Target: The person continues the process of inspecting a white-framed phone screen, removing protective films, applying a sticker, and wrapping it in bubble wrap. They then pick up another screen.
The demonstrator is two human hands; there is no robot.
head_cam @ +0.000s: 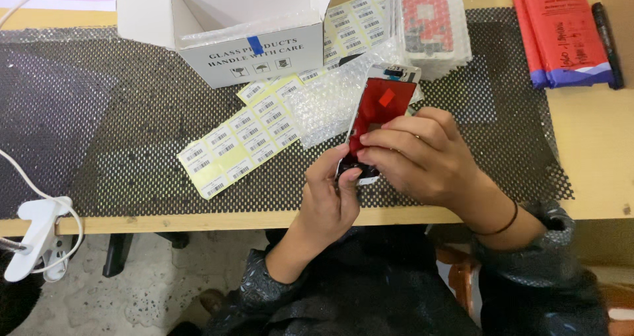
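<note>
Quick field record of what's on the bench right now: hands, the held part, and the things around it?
left hand: grips lower end of phone screen panel
right hand: fingers on panel's lower half
panel: red film, tilted, above the mat
bubble wrap: beneath panel
label sheets: yellow, on black mesh mat
white box: open, behind
red packets: far right

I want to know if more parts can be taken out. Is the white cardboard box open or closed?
Open. The white cardboard box has its flaps folded outward, and the inside walls are visible. Whether it holds parts cannot be told.
</note>
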